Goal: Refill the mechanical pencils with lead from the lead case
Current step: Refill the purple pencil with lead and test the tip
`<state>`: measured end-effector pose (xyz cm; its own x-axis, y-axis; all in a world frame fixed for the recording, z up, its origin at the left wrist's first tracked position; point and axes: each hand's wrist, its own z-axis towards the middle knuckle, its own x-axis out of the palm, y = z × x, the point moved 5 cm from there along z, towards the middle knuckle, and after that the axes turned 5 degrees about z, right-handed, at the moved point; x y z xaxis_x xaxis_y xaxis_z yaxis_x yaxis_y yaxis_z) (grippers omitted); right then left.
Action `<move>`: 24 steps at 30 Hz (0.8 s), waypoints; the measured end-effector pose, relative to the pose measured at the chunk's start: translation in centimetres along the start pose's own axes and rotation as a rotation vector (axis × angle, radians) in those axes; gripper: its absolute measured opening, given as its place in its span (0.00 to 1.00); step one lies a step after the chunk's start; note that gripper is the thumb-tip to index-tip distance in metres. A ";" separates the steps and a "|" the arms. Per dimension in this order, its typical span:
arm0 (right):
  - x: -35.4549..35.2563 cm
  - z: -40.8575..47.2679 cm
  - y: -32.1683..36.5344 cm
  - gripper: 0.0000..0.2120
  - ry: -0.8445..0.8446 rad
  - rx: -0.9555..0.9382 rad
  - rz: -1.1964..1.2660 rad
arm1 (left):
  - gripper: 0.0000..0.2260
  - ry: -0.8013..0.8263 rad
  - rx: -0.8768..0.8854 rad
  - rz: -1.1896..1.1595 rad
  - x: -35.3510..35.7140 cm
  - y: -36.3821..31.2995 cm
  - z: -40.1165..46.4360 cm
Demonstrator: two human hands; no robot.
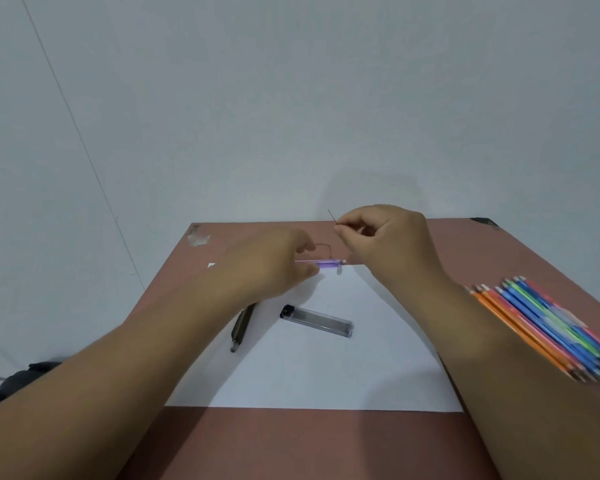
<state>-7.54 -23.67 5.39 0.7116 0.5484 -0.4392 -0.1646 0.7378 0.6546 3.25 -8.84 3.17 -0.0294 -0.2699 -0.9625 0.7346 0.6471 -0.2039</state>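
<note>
The left hand (pixel 274 265) reaches over the far part of the bench (pixel 291 445), and its grip pinches the purple mechanical pencil (pixel 328 264) between thumb and fingers. The pencil lies roughly level, its open end pointing toward 3 o'clock, at the far edge of the white paper sheet (pixel 309 375). A small clear cap (pixel 339 270) sits just beside that open end, on the near side.

The right hand (pixel 385 237) is raised at 3 o'clock of the left hand. Its grip is narrow, thumb and forefinger closed on a single thin lead (pixel 331 215). The lead projects from the fingertips toward 11 o'clock and is apart from the pencil.

The lead case (pixel 317 321), a clear oblong box with a black cap at its 9 o'clock end, lies flat on the paper sheet at 6 o'clock of the hands. A dark pencil (pixel 243 325) lies at 9 o'clock of the case, partly on the sheet's left edge, and its far end is hidden under the left forearm.

A row of coloured pencils (pixel 551 330), orange, blue, green and pink, lies side by side on the bench at 3 o'clock, just beside the right forearm. A thin bent wire (pixel 324 247) is visible on the bench between the two hands.
</note>
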 end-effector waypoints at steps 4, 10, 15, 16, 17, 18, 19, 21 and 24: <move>0.0 -0.1 -0.2 0.04 0.009 0.035 0.014 | 0.10 0.022 0.050 0.154 1.8 -0.4 2.1; -0.2 -0.1 -0.6 0.05 -0.003 0.090 0.090 | 0.07 -0.024 0.086 0.157 2.1 0.0 2.8; -0.8 -0.1 -0.2 0.05 -0.060 0.152 0.242 | 0.02 -0.144 0.036 0.046 0.4 1.0 2.3; -1.0 -0.1 0.0 0.04 -0.079 0.159 0.280 | 0.03 -0.190 0.037 0.012 0.0 1.1 2.1; -1.2 -0.1 0.2 0.04 -0.096 0.161 0.317 | 0.03 -0.240 0.037 -0.020 -0.5 1.2 1.8; -1.4 -0.2 0.4 0.04 -0.109 0.158 0.350 | 0.03 -0.286 0.033 -0.048 -1.0 1.2 1.3; -1.5 -0.2 0.7 0.03 -0.119 0.150 0.380 | 0.02 -0.321 0.021 -0.072 -1.3 1.3 1.0; -1.6 -0.4 1.3 0.03 -0.130 0.123 0.432 | 0.00 -0.383 0.016 -0.124 -1.7 1.3 0.1; -1.6 -0.8 2.5 0.05 -0.125 0.055 0.470 | 0.02 -0.435 0.026 -0.233 -1.4 1.7 -0.8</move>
<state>-9.62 -22.36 7.24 0.6462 0.7631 -0.0131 -0.4539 0.3981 0.7971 4.01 -6.83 4.06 0.0871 -0.6815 -0.7266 0.7591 0.5177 -0.3946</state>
